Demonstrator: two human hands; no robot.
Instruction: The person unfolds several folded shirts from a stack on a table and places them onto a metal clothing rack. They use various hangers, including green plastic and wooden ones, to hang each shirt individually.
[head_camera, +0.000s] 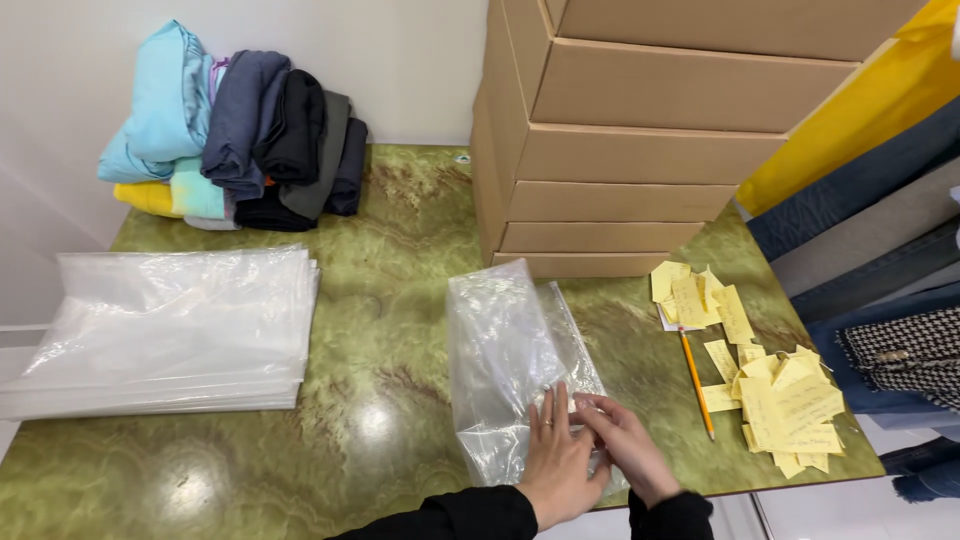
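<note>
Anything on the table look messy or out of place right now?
The yellow paper slips lie scattered in loose, overlapping heaps at the right edge, a pencil among them. The plastic bag stack and folded clothes look orderly.

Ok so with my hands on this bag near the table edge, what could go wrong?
The bag is slick, and both the left hand and right hand work it at the table's near edge, so it may slide off. The loose yellow notes and pencil lie close by the right hand; a sweep of the sleeve could scatter them.
</note>
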